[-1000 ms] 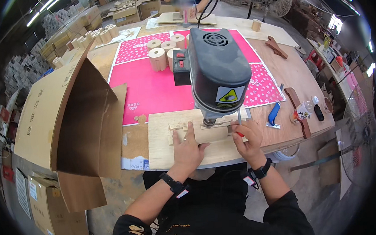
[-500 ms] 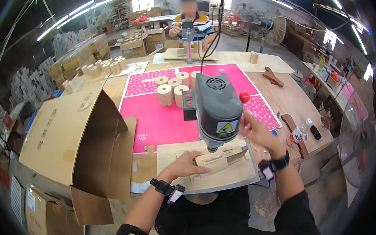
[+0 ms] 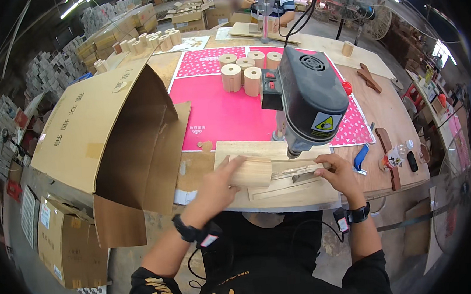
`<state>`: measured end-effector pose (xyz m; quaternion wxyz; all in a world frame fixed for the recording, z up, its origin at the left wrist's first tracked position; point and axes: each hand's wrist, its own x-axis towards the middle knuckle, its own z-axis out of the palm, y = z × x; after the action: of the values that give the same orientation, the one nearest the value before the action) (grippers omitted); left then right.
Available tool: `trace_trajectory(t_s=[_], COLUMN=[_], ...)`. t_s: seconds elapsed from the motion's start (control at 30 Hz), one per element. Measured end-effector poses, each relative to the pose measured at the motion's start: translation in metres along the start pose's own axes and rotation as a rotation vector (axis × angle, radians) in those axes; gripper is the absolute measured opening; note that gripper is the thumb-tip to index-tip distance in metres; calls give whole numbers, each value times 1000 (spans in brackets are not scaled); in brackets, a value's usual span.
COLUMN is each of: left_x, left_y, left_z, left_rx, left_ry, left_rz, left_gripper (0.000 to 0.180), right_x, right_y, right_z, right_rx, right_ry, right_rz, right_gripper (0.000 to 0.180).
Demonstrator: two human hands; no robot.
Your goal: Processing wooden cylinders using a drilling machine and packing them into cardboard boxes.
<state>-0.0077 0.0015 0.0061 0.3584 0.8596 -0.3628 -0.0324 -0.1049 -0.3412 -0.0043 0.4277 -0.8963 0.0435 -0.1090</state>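
Observation:
My left hand (image 3: 221, 188) grips a pale wooden cylinder (image 3: 252, 173), holding it on its side over the left part of a wooden jig (image 3: 284, 190). The jig lies on a light plywood board (image 3: 230, 151) below the black bench drill (image 3: 310, 96). My right hand (image 3: 338, 175) is closed, thumb and forefinger pinching the right end of a thin wooden strip (image 3: 301, 170) on the jig. Close by that hand, a small metal piece (image 3: 304, 178) shows at the strip. The drill's chuck (image 3: 295, 153) hangs just above and behind the strip.
Several wooden cylinders (image 3: 231, 78) stand on a pink sheet (image 3: 217, 113). An open cardboard box (image 3: 89, 134) lies at left. On the right are a blue-handled tool (image 3: 361, 158), a bottle (image 3: 395, 156) and brown wooden pieces (image 3: 387, 159). Across the table, a person (image 3: 286, 1) works at another drill (image 3: 266, 10).
My right hand has come down from beside the drill to the jig's right end. My left hand now has the cylinder tilted up and shifted left. The whole view has shifted.

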Motion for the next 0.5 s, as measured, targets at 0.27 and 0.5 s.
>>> trace_trajectory(t_s=[0.27,0.5], left_x=[-20,-18], left_y=[-6,0], left_z=[45,58], left_rx=[224,223], left_ry=[179,319], left_rz=[-35,80], left_gripper=[71,61], right_x=[-2,-4], right_y=[34,24], right_z=[12,14], right_rx=[217,239], right_ry=[120,187], right_rz=[22,122], right_gripper=[29,28])
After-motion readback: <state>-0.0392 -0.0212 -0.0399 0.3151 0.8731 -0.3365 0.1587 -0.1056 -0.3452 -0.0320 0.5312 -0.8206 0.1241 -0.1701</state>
